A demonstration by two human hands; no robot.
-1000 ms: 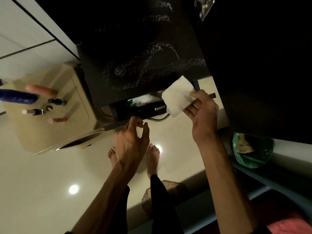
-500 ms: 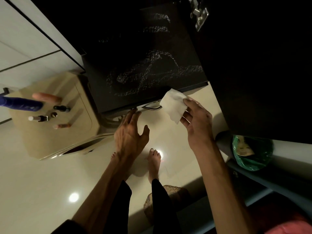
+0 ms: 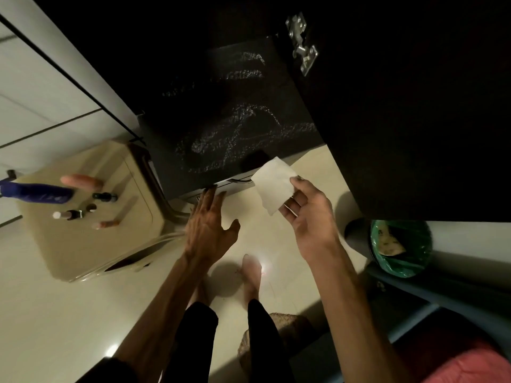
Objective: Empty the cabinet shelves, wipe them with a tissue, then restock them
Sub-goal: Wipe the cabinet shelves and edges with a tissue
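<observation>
Pinching a white folded tissue (image 3: 273, 186) between thumb and fingers, right hand (image 3: 309, 217) hovers below dusty black cabinet shelf (image 3: 235, 128); left hand (image 3: 210, 225) fingers straight, touching shelf edge.

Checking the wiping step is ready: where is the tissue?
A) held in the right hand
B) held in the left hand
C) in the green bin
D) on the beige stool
A: the right hand pinches the tissue below the dark shelf.
</observation>
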